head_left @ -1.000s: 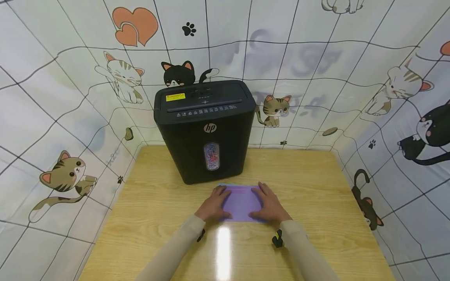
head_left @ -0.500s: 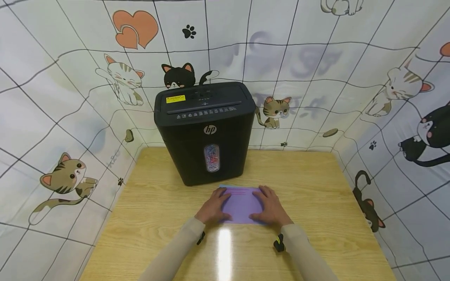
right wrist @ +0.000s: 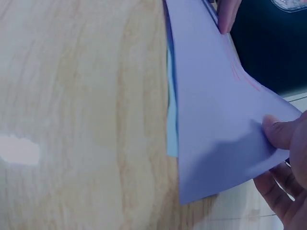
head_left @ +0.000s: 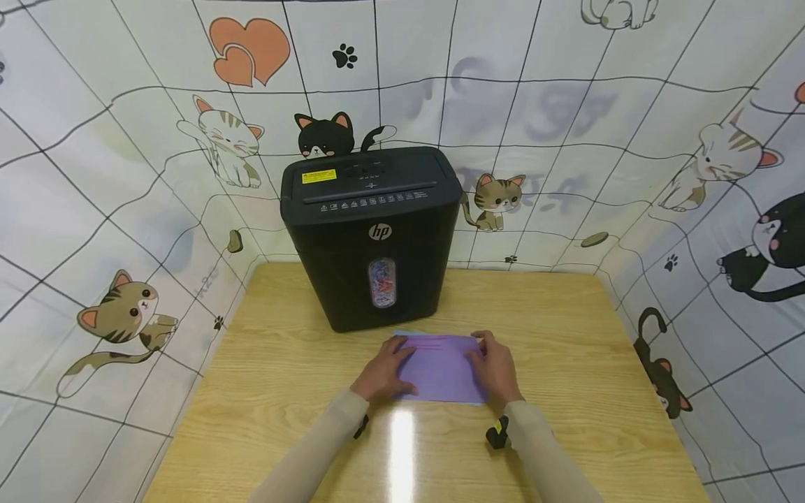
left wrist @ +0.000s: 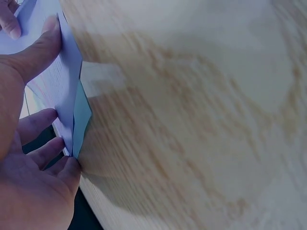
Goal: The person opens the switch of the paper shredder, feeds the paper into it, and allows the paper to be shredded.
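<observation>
Under my right hand (head_left: 497, 374) pinching the purple sheet (head_left: 440, 367) — blue sheet (right wrist: 171, 129) mostly hidden; left hand (head_left: 380, 374) pinches too.

The paper (head_left: 440, 367) was lilac, with faint pink lines near its 12 o'clock edge; a light blue sheet (right wrist: 171, 139) showed under it. The shredder (head_left: 371, 234) was black with a yellow label, a white logo and multicoloured scraps in its window. The table (head_left: 566, 349) was pale wood grain. The backdrop (head_left: 94, 175) was white with a black grid, cartoon cats and orange hearts. The sleeves (head_left: 314, 454) were beige.
</observation>
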### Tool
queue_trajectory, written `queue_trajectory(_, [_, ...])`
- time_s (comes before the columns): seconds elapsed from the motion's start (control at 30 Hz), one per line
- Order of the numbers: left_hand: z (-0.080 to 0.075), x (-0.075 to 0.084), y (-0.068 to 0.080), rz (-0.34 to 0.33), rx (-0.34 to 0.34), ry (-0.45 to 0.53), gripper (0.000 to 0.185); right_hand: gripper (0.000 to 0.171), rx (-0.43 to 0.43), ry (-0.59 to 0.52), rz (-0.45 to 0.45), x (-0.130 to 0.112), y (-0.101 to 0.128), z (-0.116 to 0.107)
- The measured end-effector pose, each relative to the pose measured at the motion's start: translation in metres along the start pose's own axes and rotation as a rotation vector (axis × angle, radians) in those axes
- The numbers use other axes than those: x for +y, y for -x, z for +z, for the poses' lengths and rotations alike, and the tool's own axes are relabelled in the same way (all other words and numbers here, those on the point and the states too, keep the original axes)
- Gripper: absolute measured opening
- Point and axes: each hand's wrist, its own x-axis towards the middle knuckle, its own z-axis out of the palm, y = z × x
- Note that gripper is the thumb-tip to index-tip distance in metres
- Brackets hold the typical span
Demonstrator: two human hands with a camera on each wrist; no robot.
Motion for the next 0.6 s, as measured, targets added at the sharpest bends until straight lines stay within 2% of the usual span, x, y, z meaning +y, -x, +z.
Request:
queue_trajectory(0.1, [0.0,0.0,-0.001,-0.014,0.004,0.016,0.099,0.009,0.016,-0.057,0.058,0.0,-0.001,-0.001])
queue_trajectory(0.3, [0.0,0.0,-0.003,-0.094,0.022,0.079,0.108,0.005,-0.011,-0.146,0.062,0.007,-0.005,-0.005])
queue_trajectory(0.4, [0.001,0.0,-0.004,-0.115,0.078,0.117,0.109,0.01,-0.041,-0.168,0.067,0.009,-0.007,-0.012])
queue_trajectory(0.6, [-0.003,-0.001,-0.005,-0.145,0.235,0.232,0.106,0.018,-0.117,-0.267,0.157,0.009,-0.01,-0.029])
